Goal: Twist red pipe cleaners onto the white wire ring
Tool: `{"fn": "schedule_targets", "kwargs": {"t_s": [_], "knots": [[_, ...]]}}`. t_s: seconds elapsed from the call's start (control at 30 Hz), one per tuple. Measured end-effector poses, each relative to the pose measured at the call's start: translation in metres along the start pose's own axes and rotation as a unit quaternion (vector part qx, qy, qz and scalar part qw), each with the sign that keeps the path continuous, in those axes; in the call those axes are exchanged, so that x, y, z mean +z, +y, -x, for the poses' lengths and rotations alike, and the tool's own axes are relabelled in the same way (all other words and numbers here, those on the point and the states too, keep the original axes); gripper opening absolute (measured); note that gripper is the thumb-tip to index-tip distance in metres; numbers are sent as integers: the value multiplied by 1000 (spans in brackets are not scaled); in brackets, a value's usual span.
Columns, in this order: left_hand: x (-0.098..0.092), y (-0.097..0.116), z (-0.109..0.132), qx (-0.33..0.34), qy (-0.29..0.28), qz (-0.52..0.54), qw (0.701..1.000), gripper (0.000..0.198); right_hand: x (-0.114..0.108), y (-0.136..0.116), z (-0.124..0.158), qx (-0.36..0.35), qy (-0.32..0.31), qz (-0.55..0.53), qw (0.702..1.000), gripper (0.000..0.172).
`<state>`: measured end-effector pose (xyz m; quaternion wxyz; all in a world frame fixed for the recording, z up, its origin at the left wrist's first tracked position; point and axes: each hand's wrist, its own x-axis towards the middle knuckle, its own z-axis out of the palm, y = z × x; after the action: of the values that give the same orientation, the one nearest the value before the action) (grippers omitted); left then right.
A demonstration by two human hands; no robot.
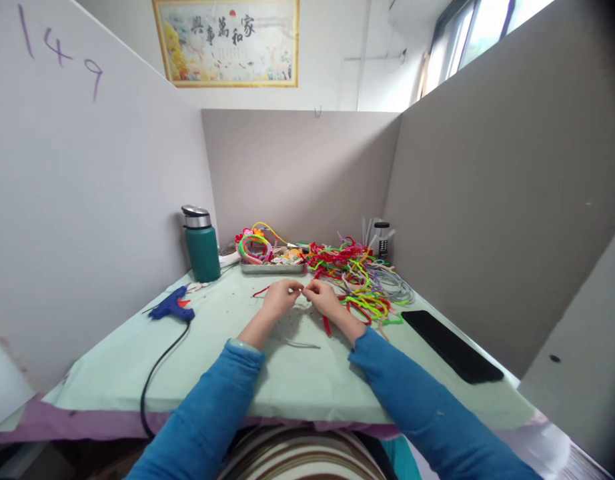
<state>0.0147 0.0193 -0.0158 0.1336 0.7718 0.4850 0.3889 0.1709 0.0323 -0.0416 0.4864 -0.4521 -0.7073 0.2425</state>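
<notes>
Pinching with both hands, you hold a thin pale fuzzy pipe cleaner (303,291) above the mint-green table cover (112,373): your left hand (281,298) and right hand (321,298) meet fingertip to fingertip, each closed on the short stretch between them. A red pipe cleaner (327,326) lies under your right wrist. The heap of multicoloured pipe cleaners (360,273) sits just beyond on the right. The blue glue gun (171,307) lies well apart, left.

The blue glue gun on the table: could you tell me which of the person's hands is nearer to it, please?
Left. The left hand is to the right of the glue gun, with bare tablecloth between them. The right hand lies farther right, beyond the left, beside the pile of pipe cleaners.
</notes>
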Motion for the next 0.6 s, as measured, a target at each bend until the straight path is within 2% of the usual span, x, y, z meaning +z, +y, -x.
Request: {"fn": "schedule_targets", "kwargs": {"t_s": [0.23, 0.37, 0.47, 0.6], "knots": [[1, -3, -1, 7, -10, -26, 1000, 23, 2, 0, 2, -3, -2, -13, 1000, 14], [0, -1, -1, -8, -31, -40, 999, 21, 0, -1, 2, -3, -4, -13, 1000, 14], [-2, 3, 0, -19, -19, -43, 999, 20, 0, -1, 2, -10, 0, -18, 1000, 16], [-3, 7, 0, -54, -31, -5, 998, 19, 1, 0, 2, -23, 1, -25, 999, 17]]}}
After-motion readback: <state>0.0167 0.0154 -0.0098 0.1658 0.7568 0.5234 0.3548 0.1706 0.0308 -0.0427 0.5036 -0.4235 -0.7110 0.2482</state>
